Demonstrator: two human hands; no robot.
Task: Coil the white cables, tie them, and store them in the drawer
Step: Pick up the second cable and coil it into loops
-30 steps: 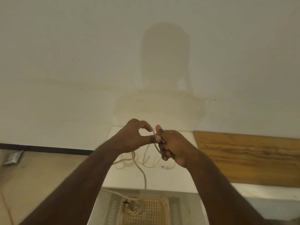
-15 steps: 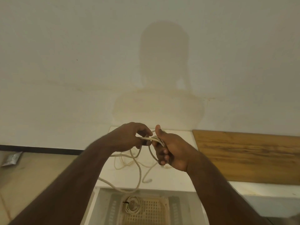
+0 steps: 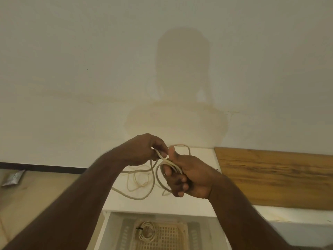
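A thick white cable point(image 3: 137, 196) trails over the white cabinet top point(image 3: 189, 204). My right hand point(image 3: 189, 175) grips several loops of it in the palm. My left hand point(image 3: 144, 150) pinches a strand of the same cable just left of the right thumb, the two hands almost touching. A thinner pale cable point(image 3: 137, 184) lies loose on the top under my hands. Below, the drawer point(image 3: 115, 231) stands open; a coiled white cable point(image 3: 146, 231) bound with a dark tie lies on a beige mesh tray point(image 3: 167, 237) inside.
A wooden board point(image 3: 279, 177) lies on the surface to the right. A plain wall rises behind the cabinet, with a dark baseboard point(image 3: 39, 167) at left. A small silver packet point(image 3: 12, 178) lies on the floor at far left.
Both hands have added loops into the right hand; the bundle there is bigger. The thick cable's slack has been pulled up from the drawer edge onto the cabinet top.
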